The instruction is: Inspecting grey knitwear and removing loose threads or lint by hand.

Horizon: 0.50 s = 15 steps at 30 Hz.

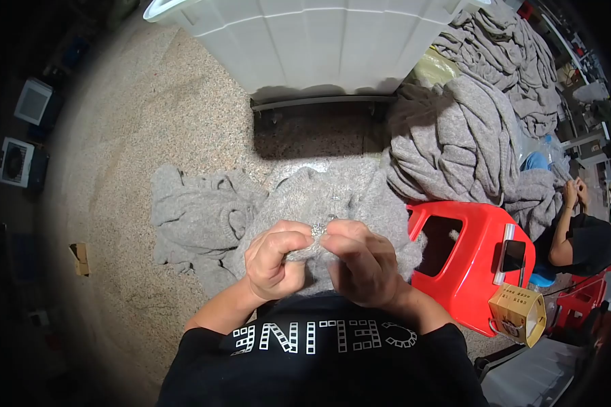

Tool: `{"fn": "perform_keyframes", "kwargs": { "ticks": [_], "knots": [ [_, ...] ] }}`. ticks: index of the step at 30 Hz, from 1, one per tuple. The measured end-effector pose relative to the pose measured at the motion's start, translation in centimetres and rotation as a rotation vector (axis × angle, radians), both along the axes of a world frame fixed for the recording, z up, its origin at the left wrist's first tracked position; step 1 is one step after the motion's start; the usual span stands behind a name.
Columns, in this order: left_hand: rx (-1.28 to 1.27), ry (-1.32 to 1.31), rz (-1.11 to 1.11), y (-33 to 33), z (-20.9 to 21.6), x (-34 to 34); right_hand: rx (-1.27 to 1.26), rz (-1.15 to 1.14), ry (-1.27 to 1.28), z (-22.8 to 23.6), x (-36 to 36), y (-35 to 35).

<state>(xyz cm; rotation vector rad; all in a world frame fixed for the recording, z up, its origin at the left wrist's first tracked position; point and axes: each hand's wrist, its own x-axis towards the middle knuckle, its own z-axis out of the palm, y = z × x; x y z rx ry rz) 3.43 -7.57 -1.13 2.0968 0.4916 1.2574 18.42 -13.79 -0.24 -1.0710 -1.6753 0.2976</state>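
A grey, fuzzy knit garment is spread over my lap and in front of me. My left hand is closed, thumb and forefinger pinching a bit of the knit. Close to it on the right, my right hand pinches the same knit with bent fingers. Between the two fingertips a small pale, shiny patch shows, too fine to make out. Another grey knit piece lies on the floor to the left, its edge meeting the garment in my hands.
A large white bin on a wheeled base stands ahead. Heaped grey knits fill the right. An upturned red stool carries a phone and a yellow box. At far right, a co-worker sits handling grey knit.
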Motion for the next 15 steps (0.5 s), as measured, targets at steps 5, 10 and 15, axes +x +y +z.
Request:
{"fn": "perform_keyframes", "kwargs": {
  "ticks": [5,10,15],
  "knots": [
    [0.07,-0.008,-0.036,-0.2,-0.2,0.3,0.013,-0.089,0.063,-0.5,-0.3,-0.2],
    [0.067,0.069,-0.085,-0.8,-0.5,0.1,0.081,-0.09,0.002,-1.2,0.2,0.0],
    [-0.876,-0.505,-0.485,2.9,0.7,-1.3,-0.038,0.229,-0.165,-2.4,0.0,-1.6]
  ]
}}
